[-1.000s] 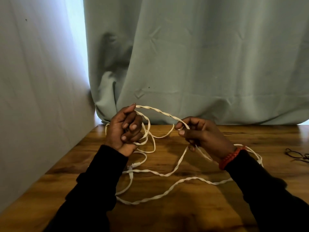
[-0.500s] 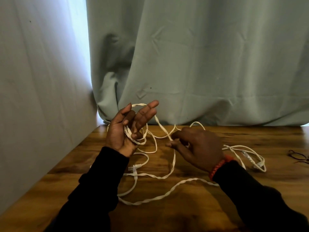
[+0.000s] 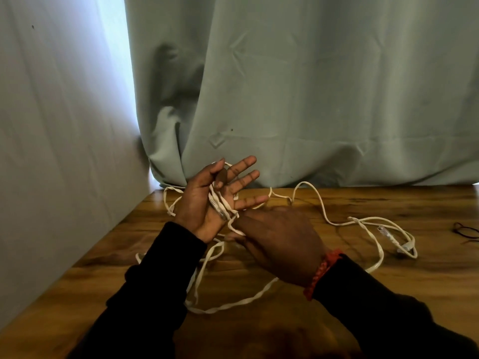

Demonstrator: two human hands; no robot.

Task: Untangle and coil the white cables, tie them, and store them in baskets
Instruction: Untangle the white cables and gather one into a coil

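A long white cable (image 3: 334, 222) lies in loose loops on the wooden table (image 3: 404, 301), with a clear plug (image 3: 386, 233) at the right. My left hand (image 3: 207, 203) is raised with its palm turned right. Several loops run across that palm under one bent finger, while the other fingers are spread straight. My right hand (image 3: 280, 242) is just below it with its back towards me. Its fingertips pinch a strand at the heel of the left palm. No basket is in view.
A grey-green curtain (image 3: 311, 99) hangs along the table's far edge. A pale wall (image 3: 51, 164) runs close along the left side. A thin black item (image 3: 466, 230), partly cut off, lies at the right edge of the table.
My left hand has gone from a closed grip on the loops to spread fingers. My right hand has come down and left to the left palm with a strand. More cable lies slack at the right.
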